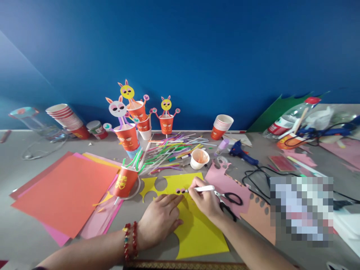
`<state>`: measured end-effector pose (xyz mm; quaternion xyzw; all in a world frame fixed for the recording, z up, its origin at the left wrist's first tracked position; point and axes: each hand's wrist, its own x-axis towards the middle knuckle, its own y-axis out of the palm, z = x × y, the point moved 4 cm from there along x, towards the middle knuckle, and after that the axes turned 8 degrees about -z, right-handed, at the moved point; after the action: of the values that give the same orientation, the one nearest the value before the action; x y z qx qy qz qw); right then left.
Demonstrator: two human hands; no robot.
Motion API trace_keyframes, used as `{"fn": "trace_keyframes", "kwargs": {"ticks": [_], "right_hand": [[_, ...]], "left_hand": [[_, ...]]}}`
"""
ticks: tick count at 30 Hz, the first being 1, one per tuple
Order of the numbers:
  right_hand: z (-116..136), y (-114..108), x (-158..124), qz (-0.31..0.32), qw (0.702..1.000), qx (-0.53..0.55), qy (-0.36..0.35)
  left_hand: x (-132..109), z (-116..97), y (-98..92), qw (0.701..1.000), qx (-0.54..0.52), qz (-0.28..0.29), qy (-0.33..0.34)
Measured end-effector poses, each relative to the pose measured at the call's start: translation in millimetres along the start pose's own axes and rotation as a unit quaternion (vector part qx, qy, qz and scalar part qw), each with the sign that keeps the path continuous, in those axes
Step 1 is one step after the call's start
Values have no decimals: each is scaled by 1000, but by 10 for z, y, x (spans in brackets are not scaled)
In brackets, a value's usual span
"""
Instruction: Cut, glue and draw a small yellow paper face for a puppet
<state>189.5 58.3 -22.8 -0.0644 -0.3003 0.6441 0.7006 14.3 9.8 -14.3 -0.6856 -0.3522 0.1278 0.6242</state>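
Fingers [168, 205] of the left hand [159, 220] lie extended, close together, flat on the yellow paper sheet [204, 234], with no object seen in their grip. The right hand [203, 197] pinches a white pen [206, 188], its tip at two small pink-and-black paper eyes [183, 191], located over that sheet just beyond the left fingertips. Step in hand, as judged: inking the eyes. Next move calls for light strokes and a steady sheet. Farther off stand rabbit-faced paper-cup figures [128, 138].
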Motion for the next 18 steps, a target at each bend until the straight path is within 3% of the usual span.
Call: {"fn": "trace_keyframes", "kwargs": {"ticks": [18], "right_hand": [[10, 4, 2, 6, 1000, 0, 3]], "left_hand": [[9, -5, -15, 1000, 2, 1, 0]]}}
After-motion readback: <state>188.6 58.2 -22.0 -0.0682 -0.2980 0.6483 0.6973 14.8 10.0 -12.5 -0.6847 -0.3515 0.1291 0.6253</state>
